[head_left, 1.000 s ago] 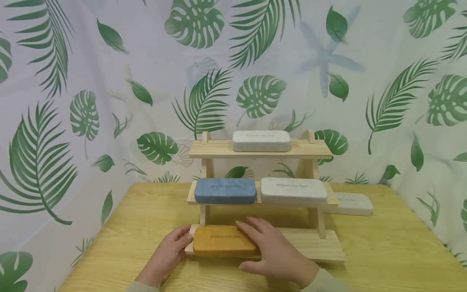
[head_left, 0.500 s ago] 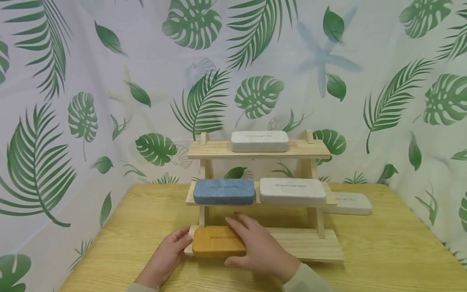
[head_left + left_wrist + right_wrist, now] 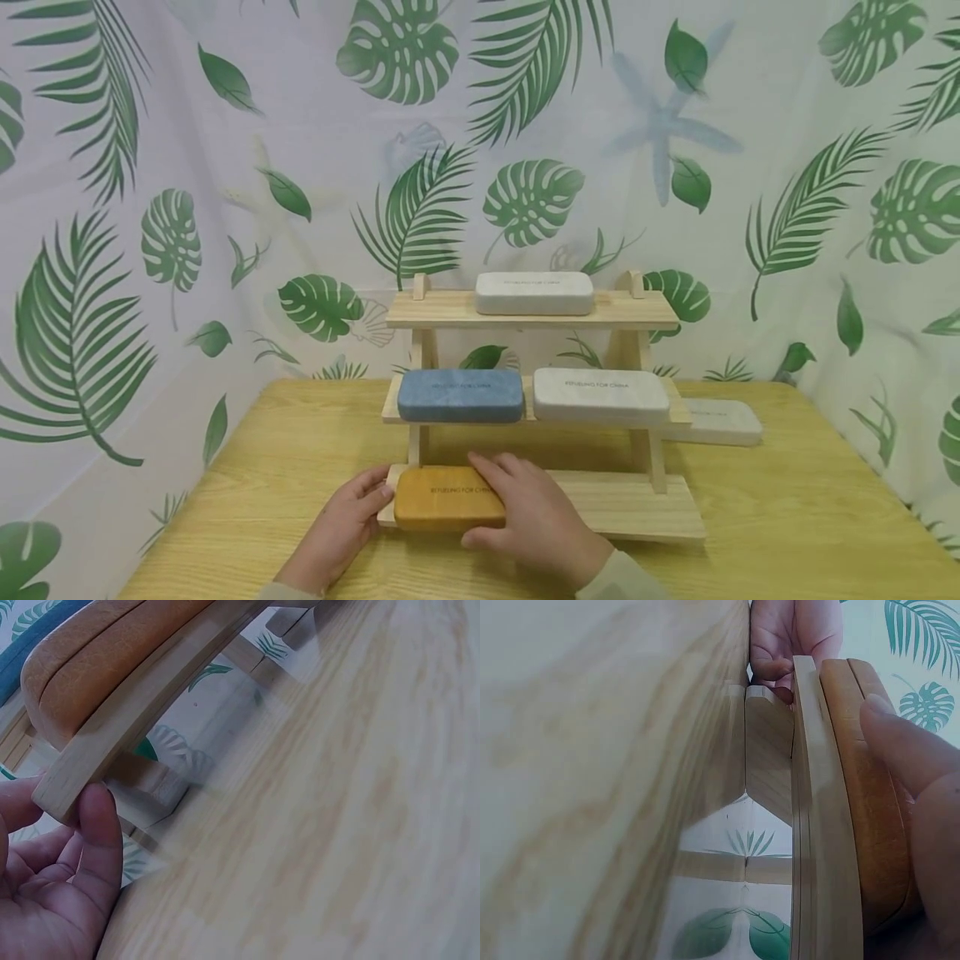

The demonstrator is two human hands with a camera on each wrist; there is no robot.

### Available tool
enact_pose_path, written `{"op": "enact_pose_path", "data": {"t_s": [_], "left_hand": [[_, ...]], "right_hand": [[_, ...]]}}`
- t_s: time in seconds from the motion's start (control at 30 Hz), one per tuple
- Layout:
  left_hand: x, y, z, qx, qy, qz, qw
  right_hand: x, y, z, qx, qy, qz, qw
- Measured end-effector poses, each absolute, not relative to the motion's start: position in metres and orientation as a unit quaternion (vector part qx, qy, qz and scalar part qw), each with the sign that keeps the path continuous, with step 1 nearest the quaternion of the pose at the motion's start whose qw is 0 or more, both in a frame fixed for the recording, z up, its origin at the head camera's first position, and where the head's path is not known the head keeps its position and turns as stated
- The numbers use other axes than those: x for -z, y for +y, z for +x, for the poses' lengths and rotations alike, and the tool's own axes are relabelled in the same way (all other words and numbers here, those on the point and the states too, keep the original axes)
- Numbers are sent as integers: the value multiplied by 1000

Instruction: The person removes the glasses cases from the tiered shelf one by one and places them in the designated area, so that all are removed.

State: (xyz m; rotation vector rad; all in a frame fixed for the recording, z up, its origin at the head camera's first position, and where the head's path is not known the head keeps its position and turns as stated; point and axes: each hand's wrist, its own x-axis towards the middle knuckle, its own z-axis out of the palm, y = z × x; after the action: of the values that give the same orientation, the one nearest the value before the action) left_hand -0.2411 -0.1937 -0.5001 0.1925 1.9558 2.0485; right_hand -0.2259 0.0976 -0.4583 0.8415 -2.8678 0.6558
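Observation:
An orange glasses case (image 3: 442, 500) lies at the left end of the bottom board of a three-tier wooden display rack (image 3: 645, 508). My right hand (image 3: 536, 517) holds the case's right part, thumb along its front face and fingers over the far side, which hides that end. In the right wrist view the thumb (image 3: 911, 746) presses on the case. My left hand (image 3: 341, 521) pinches the left end of the bottom board, as the left wrist view shows, with a finger (image 3: 99, 832) under it.
A blue case (image 3: 461, 395) and a white case (image 3: 600, 395) sit on the middle board. Another white case (image 3: 534, 293) rests on the top board. One more white case (image 3: 723, 422) lies on the wooden table (image 3: 300, 433), behind the rack's right side.
My right hand has moved left along the orange case, from its right edge to farther over it, covering more of it. The left hand stays on the board's end.

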Motion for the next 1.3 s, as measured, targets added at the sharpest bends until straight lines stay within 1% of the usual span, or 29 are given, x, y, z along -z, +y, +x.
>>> {"op": "enact_pose_path", "data": {"t_s": [0.5,1.0,1.17,1.3], "left_hand": [[497,-193,-240,-697,700,50,150],[498,-195,-239,-705,692,48,149],[497,-195,-239,-698,701,39,144],[498,-195,-238,-699,699,43,146]], "right_hand": [[456,100,-228,-202,-937,279,58],[452,105,-223,-215,-926,307,49],[450,112,-217,-220,-918,322,65],[447,121,-214,-224,-914,325,95]]}}
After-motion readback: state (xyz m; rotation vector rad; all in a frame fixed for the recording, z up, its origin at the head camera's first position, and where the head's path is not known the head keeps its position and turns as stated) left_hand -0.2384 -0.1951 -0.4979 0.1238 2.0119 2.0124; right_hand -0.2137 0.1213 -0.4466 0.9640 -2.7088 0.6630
